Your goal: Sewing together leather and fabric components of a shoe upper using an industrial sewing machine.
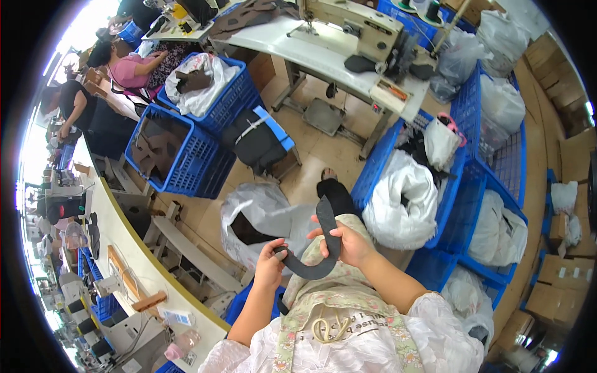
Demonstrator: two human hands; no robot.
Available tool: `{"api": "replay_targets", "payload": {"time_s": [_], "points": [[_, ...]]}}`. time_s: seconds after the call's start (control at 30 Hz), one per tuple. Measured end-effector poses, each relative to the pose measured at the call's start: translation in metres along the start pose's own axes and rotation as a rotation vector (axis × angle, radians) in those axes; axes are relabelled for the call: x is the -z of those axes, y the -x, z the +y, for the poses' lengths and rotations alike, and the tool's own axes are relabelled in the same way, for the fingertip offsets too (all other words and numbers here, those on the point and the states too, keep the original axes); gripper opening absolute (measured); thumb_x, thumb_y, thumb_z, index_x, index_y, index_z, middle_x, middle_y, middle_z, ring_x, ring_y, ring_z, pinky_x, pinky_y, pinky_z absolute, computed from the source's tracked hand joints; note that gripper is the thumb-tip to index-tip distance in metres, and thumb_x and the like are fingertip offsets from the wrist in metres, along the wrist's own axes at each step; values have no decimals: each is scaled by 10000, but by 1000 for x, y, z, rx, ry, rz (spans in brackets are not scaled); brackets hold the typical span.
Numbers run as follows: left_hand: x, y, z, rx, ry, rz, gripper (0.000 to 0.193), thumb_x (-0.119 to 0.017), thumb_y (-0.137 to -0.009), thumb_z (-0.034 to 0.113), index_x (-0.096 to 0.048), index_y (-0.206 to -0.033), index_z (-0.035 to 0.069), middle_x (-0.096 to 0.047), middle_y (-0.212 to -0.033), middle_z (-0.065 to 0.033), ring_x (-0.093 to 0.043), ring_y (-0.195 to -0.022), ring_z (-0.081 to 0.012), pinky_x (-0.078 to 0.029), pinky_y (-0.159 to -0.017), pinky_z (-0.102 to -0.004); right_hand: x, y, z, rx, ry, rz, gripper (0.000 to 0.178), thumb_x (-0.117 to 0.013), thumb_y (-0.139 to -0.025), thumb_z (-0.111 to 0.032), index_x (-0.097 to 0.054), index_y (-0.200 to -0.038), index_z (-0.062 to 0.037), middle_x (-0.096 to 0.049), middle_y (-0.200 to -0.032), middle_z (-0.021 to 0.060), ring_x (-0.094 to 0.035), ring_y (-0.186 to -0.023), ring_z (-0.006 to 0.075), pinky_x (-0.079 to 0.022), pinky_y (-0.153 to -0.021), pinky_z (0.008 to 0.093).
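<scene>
A dark grey, flat, curved strip (320, 270), shaped like a hook, is held up in front of my apron. My left hand (270, 263) pinches its lower left end between thumb and fingers. Around its long upright side my right hand (349, 244) is closed, with the thumb and fingertips on the strip. The strip's upper end sticks up past the right hand. Just beyond my hands, a translucent plastic bag (249, 202) stands open on the floor with dark material inside. What the strip is made of I cannot tell.
A sewing machine (367, 28) stands on a white table ahead. Blue crates (186, 165) with dark pieces and a black-seated stool (255, 140) are at the left. To the right, blue bins (398, 155) hold white bags. A long workbench (134, 239) runs along my left; people sit farther off.
</scene>
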State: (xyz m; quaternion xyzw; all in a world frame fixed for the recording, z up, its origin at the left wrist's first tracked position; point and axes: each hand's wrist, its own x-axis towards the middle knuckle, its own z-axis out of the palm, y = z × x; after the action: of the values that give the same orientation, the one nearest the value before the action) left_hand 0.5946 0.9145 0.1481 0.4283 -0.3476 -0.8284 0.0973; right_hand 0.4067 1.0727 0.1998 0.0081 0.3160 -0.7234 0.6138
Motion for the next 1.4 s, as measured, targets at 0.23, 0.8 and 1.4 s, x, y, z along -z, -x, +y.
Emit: {"api": "replay_targets", "payload": {"time_s": [0.23, 0.8, 1.4], "points": [[-79, -135, 108, 22, -325, 71, 417, -573, -903, 36, -523, -1315, 4, -598, -1233, -88, -586, -1127, -223, -481, -951, -376, 45, -162, -194, 72, 301, 129, 453, -447, -880, -117, -495, -1304, 35, -681, -876, 199, -577, -570, 162, -482, -587, 279], [30, -404, 300, -331, -936, 594, 335, -655, -836, 162, -667, -1118, -18, -687, -1099, -192, -657, -1045, -273, -494, -925, -359, 42, -334, -385, -5, 515, 400, 499, -473, -827, -112, -495, -1282, 92, -667, -760, 195, -519, -473, 177, -446, -504, 269], [189, -762, 625, -288, -327, 1077, 556, -820, -724, 227, -605, -1137, -77, -650, -1104, -165, -660, -920, -279, -538, -796, -387, 42, -600, -422, -73, 644, 248, 439, -486, -875, -15, -518, -1308, 49, -694, -876, 134, -532, -548, 98, -463, -555, 234]]}}
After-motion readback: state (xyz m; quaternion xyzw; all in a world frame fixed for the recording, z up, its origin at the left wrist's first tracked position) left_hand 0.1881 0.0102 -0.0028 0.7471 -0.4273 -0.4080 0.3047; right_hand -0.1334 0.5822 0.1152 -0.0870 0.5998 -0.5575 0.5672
